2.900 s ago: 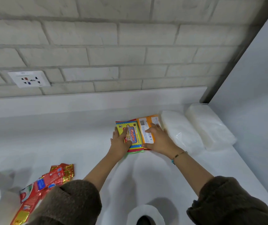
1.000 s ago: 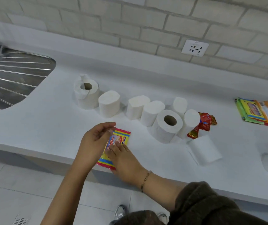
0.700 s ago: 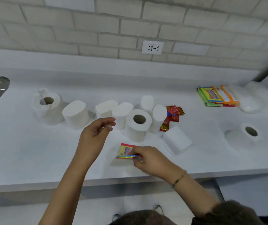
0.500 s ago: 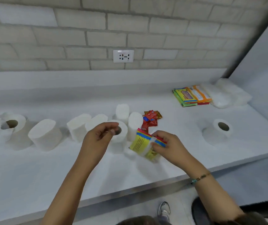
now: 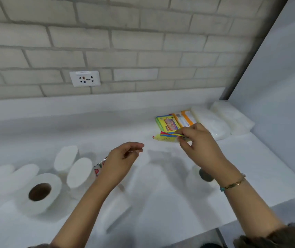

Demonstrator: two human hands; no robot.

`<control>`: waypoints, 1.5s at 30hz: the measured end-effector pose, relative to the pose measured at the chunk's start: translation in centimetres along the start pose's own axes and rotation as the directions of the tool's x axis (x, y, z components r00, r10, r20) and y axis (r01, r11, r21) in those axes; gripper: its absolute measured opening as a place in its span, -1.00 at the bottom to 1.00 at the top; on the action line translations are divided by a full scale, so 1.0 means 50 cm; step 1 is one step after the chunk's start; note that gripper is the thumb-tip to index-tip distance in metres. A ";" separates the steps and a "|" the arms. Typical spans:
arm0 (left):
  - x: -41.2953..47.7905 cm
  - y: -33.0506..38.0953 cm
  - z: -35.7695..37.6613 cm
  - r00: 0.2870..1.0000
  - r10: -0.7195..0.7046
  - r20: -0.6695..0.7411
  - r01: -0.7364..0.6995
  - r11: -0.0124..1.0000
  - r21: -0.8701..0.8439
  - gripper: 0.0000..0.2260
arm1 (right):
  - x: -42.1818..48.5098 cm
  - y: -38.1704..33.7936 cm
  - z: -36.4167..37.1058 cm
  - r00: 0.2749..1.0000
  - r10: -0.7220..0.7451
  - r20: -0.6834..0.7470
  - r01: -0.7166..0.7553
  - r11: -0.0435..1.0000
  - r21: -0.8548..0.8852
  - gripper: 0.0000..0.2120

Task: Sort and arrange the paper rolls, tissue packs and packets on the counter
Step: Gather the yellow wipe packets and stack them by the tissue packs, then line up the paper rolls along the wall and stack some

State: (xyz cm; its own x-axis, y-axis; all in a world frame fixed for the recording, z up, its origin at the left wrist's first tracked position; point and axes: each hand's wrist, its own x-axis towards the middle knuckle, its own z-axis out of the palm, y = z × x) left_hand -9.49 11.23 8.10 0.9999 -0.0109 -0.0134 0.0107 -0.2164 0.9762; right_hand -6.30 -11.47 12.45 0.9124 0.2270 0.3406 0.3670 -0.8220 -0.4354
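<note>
Head view: right hand (image 5: 199, 145) pinches yellow packet (image 5: 165, 137), print blurred; left hand (image 5: 123, 156) loosely curled, holding nothing

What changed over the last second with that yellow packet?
The right hand took the yellow packet off the counter's front edge and carried it rightward, up to the packet stack beside the tissue packs. The left hand let go and is empty. The paper rolls and the stack stayed put.

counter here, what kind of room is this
Probably a home kitchen or utility area: a white counter set against a pale brick wall with a wall socket, and household paper rolls and tissue packs laid out on it.
</note>
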 end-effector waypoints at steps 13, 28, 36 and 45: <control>0.138 0.035 0.183 0.989 -0.083 -0.119 0.093 0.993 0.078 -0.74 | 0.238 0.416 0.120 0.970 0.086 0.226 -0.050 0.986 -0.159 -0.69; 0.089 0.003 0.087 0.955 -0.150 -0.258 0.174 0.982 0.072 -0.77 | 0.208 0.318 0.133 0.951 0.087 0.296 -0.028 0.980 -0.198 -0.55; 0.006 -0.040 -0.072 0.878 -0.159 -0.452 0.209 0.976 0.063 -0.74 | 0.088 0.049 0.195 0.919 -0.132 0.372 0.115 0.991 0.069 -0.64; -0.074 -0.094 -0.157 0.815 -0.176 -0.553 0.373 0.888 0.267 -0.78 | -0.076 -0.133 0.351 0.680 -0.063 0.731 0.058 0.998 0.032 -0.18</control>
State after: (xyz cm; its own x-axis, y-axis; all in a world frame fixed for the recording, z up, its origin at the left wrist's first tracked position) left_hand -13.14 19.96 5.27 0.8202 0.5686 -0.0632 0.3791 -0.4574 0.8044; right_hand -9.03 2.28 -0.56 0.7294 0.5880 -0.3497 0.4253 -0.7901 -0.4414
